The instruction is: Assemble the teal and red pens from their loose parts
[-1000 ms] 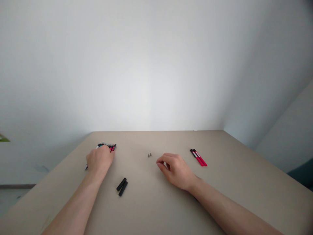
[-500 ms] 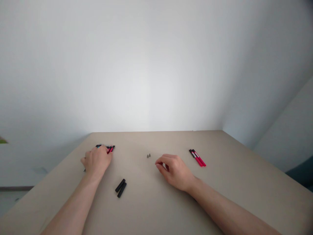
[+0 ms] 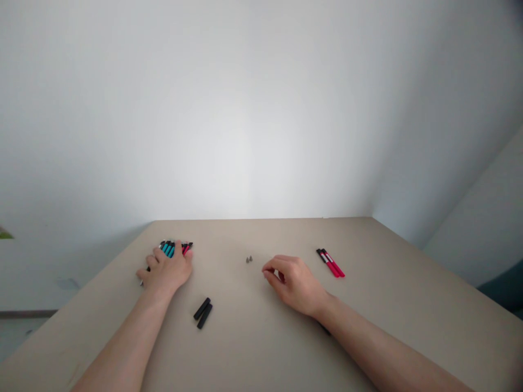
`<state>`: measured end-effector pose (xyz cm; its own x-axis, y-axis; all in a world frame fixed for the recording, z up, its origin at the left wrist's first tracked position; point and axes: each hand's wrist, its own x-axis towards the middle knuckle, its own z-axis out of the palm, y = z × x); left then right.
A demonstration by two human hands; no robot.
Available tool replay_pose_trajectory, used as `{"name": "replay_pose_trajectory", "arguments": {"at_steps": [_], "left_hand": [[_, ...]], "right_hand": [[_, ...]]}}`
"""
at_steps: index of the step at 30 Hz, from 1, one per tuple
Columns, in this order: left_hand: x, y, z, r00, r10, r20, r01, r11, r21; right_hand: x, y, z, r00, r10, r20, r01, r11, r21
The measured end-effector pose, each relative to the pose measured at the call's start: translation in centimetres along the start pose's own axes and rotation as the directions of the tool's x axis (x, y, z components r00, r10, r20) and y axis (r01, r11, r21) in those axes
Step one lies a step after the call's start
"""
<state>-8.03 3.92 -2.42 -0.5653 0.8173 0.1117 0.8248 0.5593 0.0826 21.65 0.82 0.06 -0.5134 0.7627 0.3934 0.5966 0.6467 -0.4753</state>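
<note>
My left hand [image 3: 167, 270] lies over a row of pens at the table's far left. Its fingers are spread and bent, resting on the pens and hiding much of them. Teal pens [image 3: 168, 249] and red pens [image 3: 186, 248] with black ends show past the fingertips. My right hand [image 3: 292, 283] rests on the table right of centre, thumb and forefinger brought together with nothing visible in them. Two small grey cone-shaped pieces [image 3: 249, 259] stand just left of its fingertips.
Two black cylindrical pieces [image 3: 203, 313] lie between my forearms. Two red pens with black ends [image 3: 330, 263] lie side by side to the right. A dark object [image 3: 324, 328] pokes out from under my right forearm. The table [image 3: 253, 354] meets a pale wall [image 3: 253, 136] at the back.
My left hand has drawn back slightly and its fingers have spread, uncovering more of the teal pens. My right hand has barely moved. A dark object now shows beneath my right forearm.
</note>
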Motion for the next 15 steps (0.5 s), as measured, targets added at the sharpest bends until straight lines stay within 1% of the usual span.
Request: {"name": "replay_pose_trajectory", "arguments": {"at_steps": [3, 8, 11, 15], "left_hand": [[0.2, -0.1, 0.2, 0.999, 0.016, 0.033, -0.016, 1.0, 0.005], [0.3, -0.2, 0.4, 0.998, 0.056, -0.002, -0.056, 0.998, 0.017], [0.3, -0.3, 0.4, 0.998, 0.062, -0.016, -0.062, 0.998, 0.021], [0.3, -0.4, 0.4, 0.998, 0.061, -0.001, -0.061, 0.998, 0.028]], "right_hand": [[0.1, 0.2, 0.0, 1.0, 0.014, -0.012, -0.014, 1.0, -0.006], [0.4, 0.7, -0.1, 0.998, 0.037, -0.048, -0.039, 0.999, -0.034], [0.4, 0.9, -0.3, 0.993, 0.061, -0.096, -0.068, 0.995, -0.07], [0.5, 1.4, -0.4, 0.978, 0.122, -0.169, -0.141, 0.984, -0.107]]}}
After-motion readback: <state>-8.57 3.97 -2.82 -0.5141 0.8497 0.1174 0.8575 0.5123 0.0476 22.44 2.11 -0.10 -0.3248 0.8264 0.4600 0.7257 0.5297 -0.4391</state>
